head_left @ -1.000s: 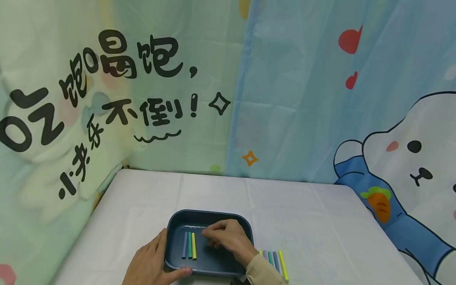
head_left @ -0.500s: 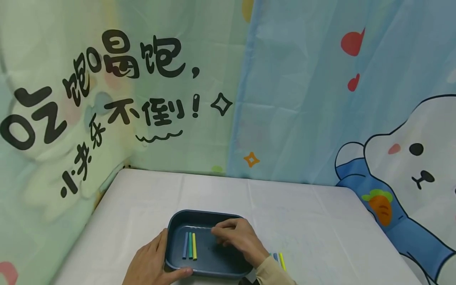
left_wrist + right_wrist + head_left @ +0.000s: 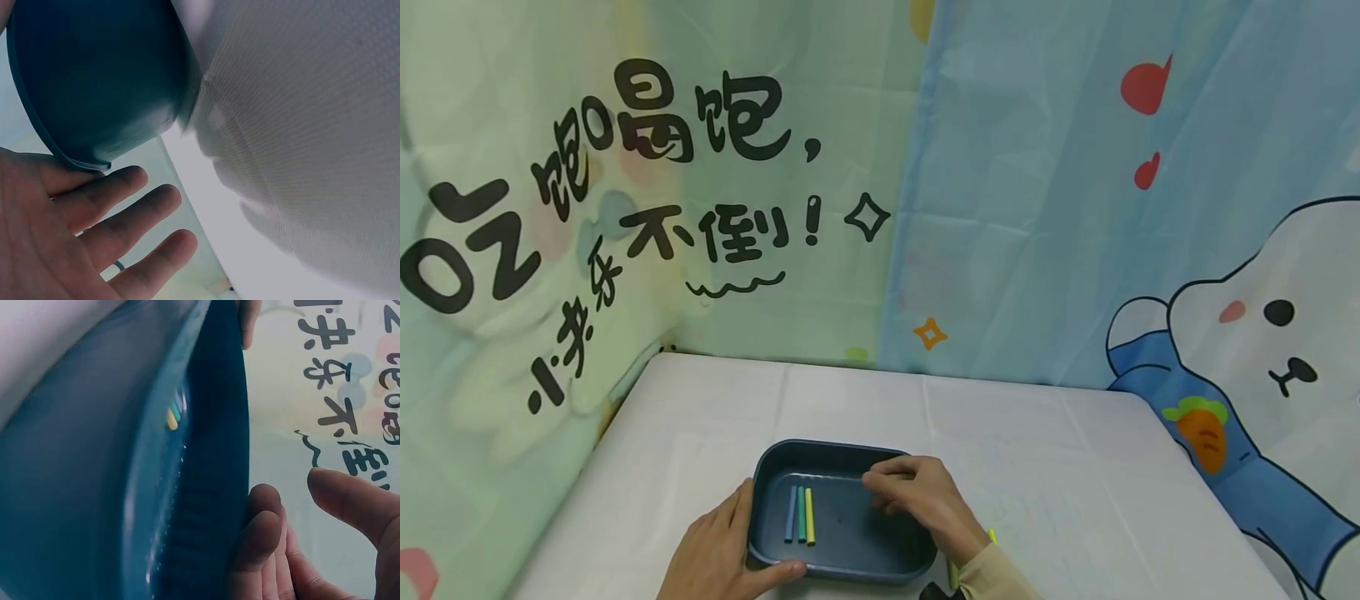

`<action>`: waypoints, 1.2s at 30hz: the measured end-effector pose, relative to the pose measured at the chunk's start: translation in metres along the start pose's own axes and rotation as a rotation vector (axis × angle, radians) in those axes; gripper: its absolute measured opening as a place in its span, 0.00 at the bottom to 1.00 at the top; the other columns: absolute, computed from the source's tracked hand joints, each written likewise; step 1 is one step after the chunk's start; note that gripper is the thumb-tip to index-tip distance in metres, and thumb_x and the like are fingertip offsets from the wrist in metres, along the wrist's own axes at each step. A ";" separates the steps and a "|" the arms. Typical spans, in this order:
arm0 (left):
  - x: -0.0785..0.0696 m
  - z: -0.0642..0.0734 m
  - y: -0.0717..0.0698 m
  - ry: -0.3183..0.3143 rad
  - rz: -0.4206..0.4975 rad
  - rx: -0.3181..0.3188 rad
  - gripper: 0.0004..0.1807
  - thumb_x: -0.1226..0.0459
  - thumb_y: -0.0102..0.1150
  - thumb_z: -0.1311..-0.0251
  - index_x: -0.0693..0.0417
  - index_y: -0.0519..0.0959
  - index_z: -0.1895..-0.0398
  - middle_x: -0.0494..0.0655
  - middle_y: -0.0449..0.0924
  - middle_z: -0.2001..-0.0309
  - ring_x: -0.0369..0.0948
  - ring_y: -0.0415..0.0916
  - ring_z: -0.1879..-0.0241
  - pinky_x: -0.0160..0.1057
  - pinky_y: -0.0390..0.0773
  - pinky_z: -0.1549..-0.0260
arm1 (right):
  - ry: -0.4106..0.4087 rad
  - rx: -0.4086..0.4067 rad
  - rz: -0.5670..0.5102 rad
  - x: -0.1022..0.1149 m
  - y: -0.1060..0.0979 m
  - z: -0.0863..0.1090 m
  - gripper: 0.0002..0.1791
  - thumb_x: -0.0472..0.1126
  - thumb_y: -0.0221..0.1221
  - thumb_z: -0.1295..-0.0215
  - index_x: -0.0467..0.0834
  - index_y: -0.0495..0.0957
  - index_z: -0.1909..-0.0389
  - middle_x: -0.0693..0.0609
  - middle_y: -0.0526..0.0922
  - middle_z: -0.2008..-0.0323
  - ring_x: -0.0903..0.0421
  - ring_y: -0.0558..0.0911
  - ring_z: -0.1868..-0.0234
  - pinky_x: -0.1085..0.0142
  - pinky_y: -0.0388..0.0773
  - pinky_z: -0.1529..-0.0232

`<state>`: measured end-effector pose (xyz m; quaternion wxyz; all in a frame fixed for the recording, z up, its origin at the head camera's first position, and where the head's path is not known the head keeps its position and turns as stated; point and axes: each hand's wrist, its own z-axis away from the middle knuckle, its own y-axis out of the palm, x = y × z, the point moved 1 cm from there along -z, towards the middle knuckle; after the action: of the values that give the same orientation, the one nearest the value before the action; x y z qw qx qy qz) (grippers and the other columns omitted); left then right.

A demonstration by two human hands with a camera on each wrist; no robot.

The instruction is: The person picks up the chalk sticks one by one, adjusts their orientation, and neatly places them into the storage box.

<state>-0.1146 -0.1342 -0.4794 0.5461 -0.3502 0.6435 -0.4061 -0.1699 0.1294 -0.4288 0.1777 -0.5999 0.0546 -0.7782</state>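
In the head view, a dark blue tray [image 3: 842, 575] lies on the white table. Three thin coloured sticks lie side by side at its left: a blue stick [image 3: 791, 514], a green stick [image 3: 802, 515] and a yellow stick [image 3: 810, 517]. My left hand [image 3: 718, 546] steadies the near-left corner, thumb on the near rim, fingers along the left side. The left wrist view shows those fingers [image 3: 131, 219] straight and spread. Over the tray's right part is my right hand [image 3: 925, 504], fingers bent. In the right wrist view, its thumb [image 3: 344, 497] stands apart from the fingers, with nothing visible between.
Right of the tray, my right sleeve [image 3: 1000, 575] mostly hides more sticks; the tip of a yellow stick [image 3: 992, 535] shows. The white table [image 3: 1075, 467] reaches back to a printed curtain [image 3: 820, 325] with lettering and a cartoon animal.
My right hand has moved to the right across the tray, and its sleeve now covers more of the sticks beside it. The left hand and the three sticks inside stay in place.
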 end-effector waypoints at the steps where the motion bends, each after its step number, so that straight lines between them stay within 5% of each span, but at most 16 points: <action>1: 0.000 0.000 0.000 -0.001 -0.002 0.001 0.72 0.16 0.52 0.61 0.62 0.60 0.24 0.57 0.73 0.33 0.52 0.78 0.43 0.54 0.79 0.46 | 0.003 -0.002 0.000 0.000 -0.002 0.001 0.27 0.55 0.71 0.40 0.37 0.84 0.52 0.44 0.87 0.60 0.47 0.87 0.61 0.52 0.84 0.57; 14: 0.000 -0.002 0.001 0.031 -0.016 -0.051 0.70 0.17 0.54 0.61 0.62 0.63 0.25 0.56 0.75 0.36 0.51 0.80 0.45 0.50 0.81 0.50 | 0.016 -0.047 -0.039 -0.002 -0.027 0.011 0.25 0.51 0.69 0.36 0.35 0.82 0.48 0.44 0.87 0.57 0.46 0.86 0.58 0.51 0.83 0.53; 36: 0.001 -0.001 0.001 0.035 -0.006 -0.049 0.71 0.18 0.55 0.60 0.63 0.62 0.25 0.58 0.74 0.35 0.52 0.79 0.44 0.51 0.81 0.49 | 0.063 -0.222 0.003 -0.017 -0.063 0.020 0.28 0.53 0.71 0.39 0.35 0.83 0.48 0.46 0.87 0.57 0.50 0.86 0.61 0.53 0.84 0.57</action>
<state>-0.1155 -0.1347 -0.4806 0.5248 -0.3581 0.6618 -0.3979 -0.1604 0.1963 -0.4200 0.1095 -0.5911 0.1471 -0.7855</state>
